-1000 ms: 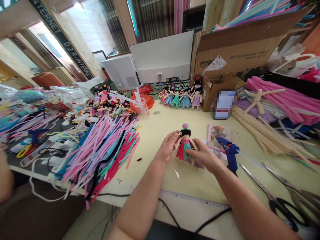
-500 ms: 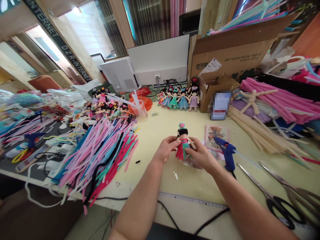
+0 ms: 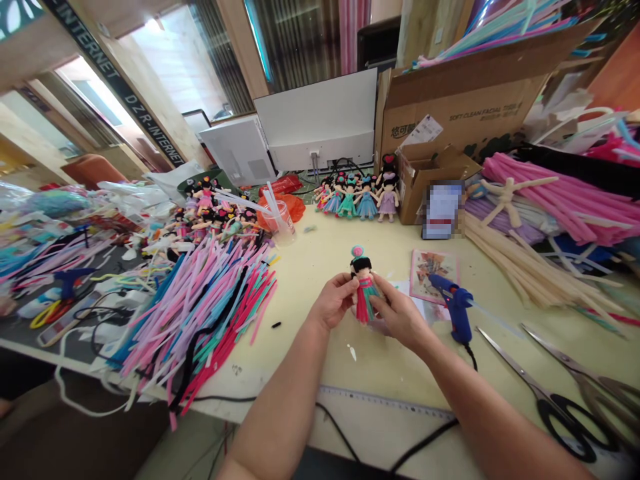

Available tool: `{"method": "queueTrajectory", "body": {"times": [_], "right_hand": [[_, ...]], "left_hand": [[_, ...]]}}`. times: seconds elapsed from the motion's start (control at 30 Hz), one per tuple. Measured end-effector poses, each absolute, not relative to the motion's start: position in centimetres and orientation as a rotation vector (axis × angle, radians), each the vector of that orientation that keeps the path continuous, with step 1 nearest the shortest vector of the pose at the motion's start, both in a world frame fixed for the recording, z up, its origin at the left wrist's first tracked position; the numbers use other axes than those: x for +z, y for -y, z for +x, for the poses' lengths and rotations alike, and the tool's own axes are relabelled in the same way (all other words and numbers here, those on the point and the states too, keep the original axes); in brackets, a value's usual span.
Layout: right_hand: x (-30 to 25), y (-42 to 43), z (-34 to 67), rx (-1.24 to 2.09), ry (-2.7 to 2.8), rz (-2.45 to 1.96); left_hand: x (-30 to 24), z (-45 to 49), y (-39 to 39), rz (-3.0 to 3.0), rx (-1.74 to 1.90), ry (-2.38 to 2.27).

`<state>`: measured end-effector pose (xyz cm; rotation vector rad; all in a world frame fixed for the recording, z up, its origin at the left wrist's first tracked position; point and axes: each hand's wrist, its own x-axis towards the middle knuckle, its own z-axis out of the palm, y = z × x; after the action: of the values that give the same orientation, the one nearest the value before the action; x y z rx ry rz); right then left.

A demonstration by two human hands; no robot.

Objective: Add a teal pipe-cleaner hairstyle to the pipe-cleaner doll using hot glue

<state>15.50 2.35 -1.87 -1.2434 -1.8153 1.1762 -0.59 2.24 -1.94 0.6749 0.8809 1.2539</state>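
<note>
A small pipe-cleaner doll [image 3: 362, 287] with black hair, a teal and pink topknot and a red and teal skirt is held upright above the yellow table [image 3: 320, 267]. My left hand [image 3: 334, 301] pinches the doll's side from the left, fingers closed on it. My right hand [image 3: 399, 317] grips the doll's body and skirt from the right, fingers also closed. A blue glue gun [image 3: 454, 307] stands just right of my right hand.
A big heap of coloured pipe cleaners [image 3: 200, 307] lies at the left. Finished dolls [image 3: 357, 193] stand in a row at the back. Cardboard boxes [image 3: 465, 100], pink and cream pipe cleaners [image 3: 550, 207], scissors [image 3: 550, 393] and a ruler [image 3: 390, 400] are on the right and front.
The doll and both hands have shifted slightly left and away, and the doll has turned a little in my fingers. The view has tilted slightly.
</note>
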Motion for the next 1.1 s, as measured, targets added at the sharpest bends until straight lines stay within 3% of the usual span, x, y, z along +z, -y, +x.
{"method": "queueTrajectory", "body": {"times": [0.53,0.87,1.1], "right_hand": [[-1.2,-2.5,15.7,1.166,1.823,-1.171],[-0.7,-1.8,15.2,1.568,1.698,-1.179],[-0.1,-1.5,15.1,1.434,1.865,-1.178]], "left_hand": [[-1.6,-0.6,-2.2,0.741,1.277,-0.870],[-1.1,-1.4,-2.5,0.665,1.444,-0.800],[0.0,-1.6,-2.0,0.619,1.416,-0.760]]}}
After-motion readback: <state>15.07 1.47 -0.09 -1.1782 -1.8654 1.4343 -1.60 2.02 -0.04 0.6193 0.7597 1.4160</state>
